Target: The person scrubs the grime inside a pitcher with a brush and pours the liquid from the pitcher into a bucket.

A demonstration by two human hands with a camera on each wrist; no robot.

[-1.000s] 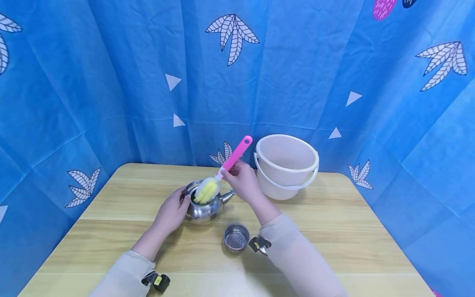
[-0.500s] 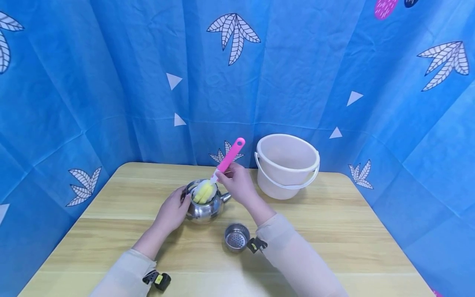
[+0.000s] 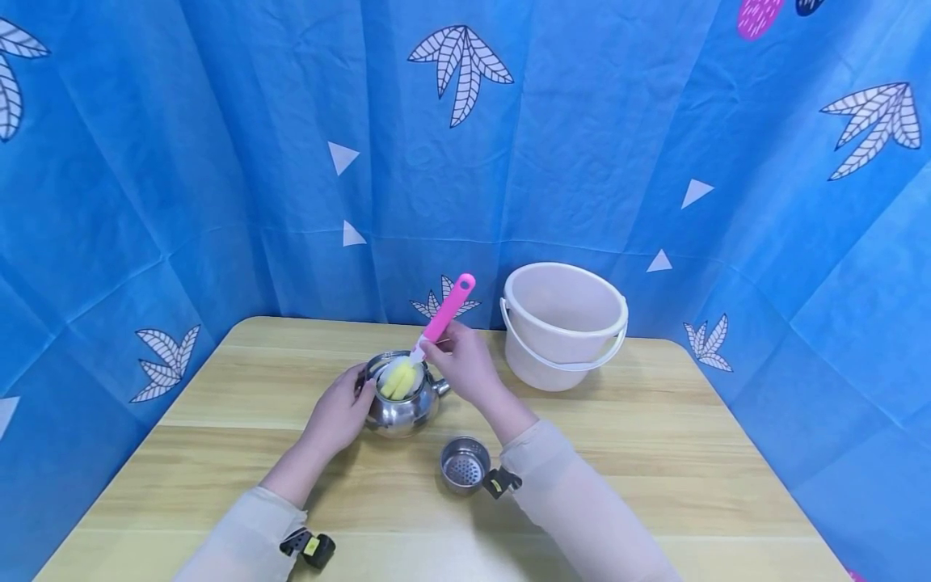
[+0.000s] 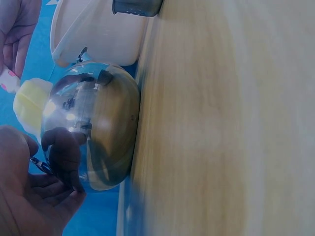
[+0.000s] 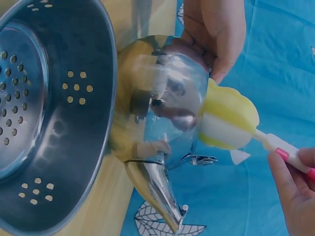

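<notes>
A shiny steel teapot (image 3: pixel 398 418) stands on the table, its mouth uncovered and its spout (image 5: pixel 155 194) pointing right. My left hand (image 3: pixel 339 412) grips the pot's left side, thumb near the rim and fingers around the back. My right hand (image 3: pixel 469 365) pinches a sponge brush (image 3: pixel 448 309) by the lower part of its pink handle, above the pot. The yellow-and-white sponge head (image 5: pixel 229 120) sits partly inside the mouth, with its upper part showing; its lower end is hidden. The handle leans up and to the right.
A perforated steel strainer cup (image 3: pixel 464 466) stands in front of the teapot, just left of the right wrist camera. At the back right is a white bucket (image 3: pixel 562 360) with its handle down. A blue patterned curtain (image 3: pixel 465 186) hangs behind the wooden table (image 3: pixel 633 453).
My right hand has moved left and slightly down, bringing the sponge head deeper into the teapot's mouth. The left hand keeps its grip on the pot in the same place.
</notes>
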